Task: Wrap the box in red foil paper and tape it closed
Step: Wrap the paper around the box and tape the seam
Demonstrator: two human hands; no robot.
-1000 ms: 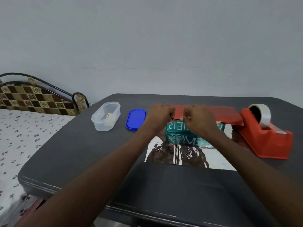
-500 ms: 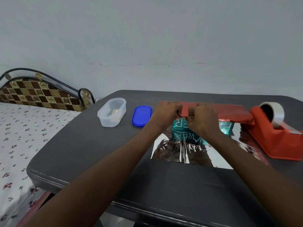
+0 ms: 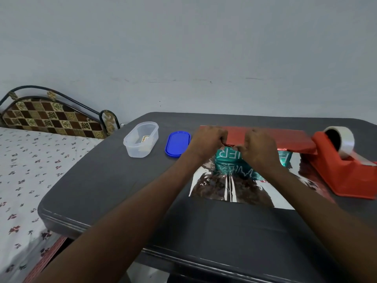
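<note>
Nearest the camera, both forearms reach out over the dark table (image 3: 114, 180). On it lies the foil paper (image 3: 240, 186), shiny silver side up at the near end, mirroring the arms. The teal box (image 3: 230, 158) sits on the sheet, its white lettering partly hidden by the hands. Over the far part of the box the sheet's far flap is turned back toward the person, showing its red face.

The left hand (image 3: 208, 139) and the right hand (image 3: 259, 148) are side by side at the flap's leading edge, fingers curled, and each looks to be pinching that edge against the top of the box; the fingertips themselves are partly hidden.

The step in hand seems to be the first fold: drawing the far flap over the box. No tape is on the paper yet. Next, one hand should pin the flap flat while the near half is brought up to overlap it, then a strip is needed from the red tape dispenser (image 3: 344, 170) just to the right, touching the foil's corner.

Farther left stand a blue lid (image 3: 177, 143) and a clear plastic container (image 3: 141, 138), and beyond the table's edge a bed (image 3: 24, 170)
</note>
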